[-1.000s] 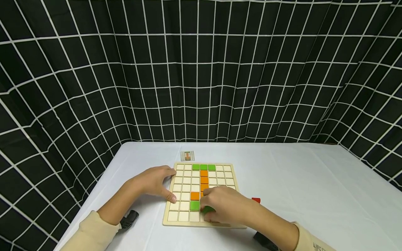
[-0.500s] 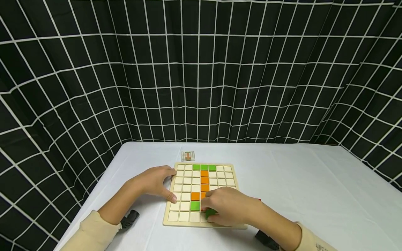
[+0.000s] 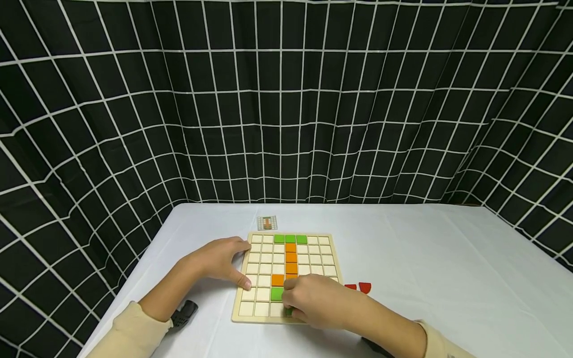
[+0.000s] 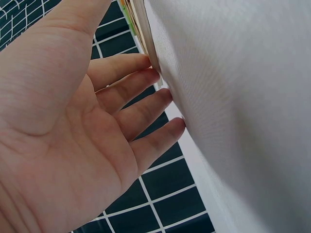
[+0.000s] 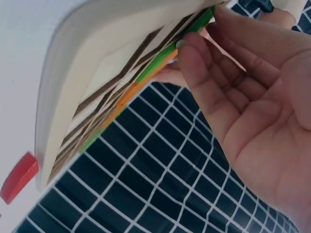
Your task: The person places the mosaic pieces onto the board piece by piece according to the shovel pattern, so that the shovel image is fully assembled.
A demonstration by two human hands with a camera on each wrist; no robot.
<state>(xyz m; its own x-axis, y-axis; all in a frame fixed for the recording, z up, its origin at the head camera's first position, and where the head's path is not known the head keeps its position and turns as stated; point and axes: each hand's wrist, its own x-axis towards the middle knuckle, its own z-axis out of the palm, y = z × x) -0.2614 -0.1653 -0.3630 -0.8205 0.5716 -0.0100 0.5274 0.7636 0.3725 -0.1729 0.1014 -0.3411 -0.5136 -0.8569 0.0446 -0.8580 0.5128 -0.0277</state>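
A square wooden grid board (image 3: 264, 319) lies on the white cloth. Green tiles (image 3: 290, 239) line part of its top row, with a column of orange tiles (image 3: 291, 257) below. Lower down sit one more orange tile (image 3: 277, 280) and a green tile (image 3: 276, 294). My left hand (image 3: 219, 258) rests along the board's left edge, thumb and fingers spread. Over the lower middle squares, the thumb and fingertips of my right hand (image 3: 318, 301) pinch a green tile (image 5: 203, 20) at the board's surface. That hand hides several squares.
Two red pieces with a curved edge, one (image 3: 364, 288) fully in sight, lie just right of the board. A small printed pattern card (image 3: 267, 223) lies beyond the board's far edge. Black grid-patterned curtain (image 3: 286, 124) surrounds the table's back and sides.
My right hand has shifted slightly left and toward me, bringing the green tile down to the lower middle squares. Two red pieces now show beyond it. My left hand stays put.
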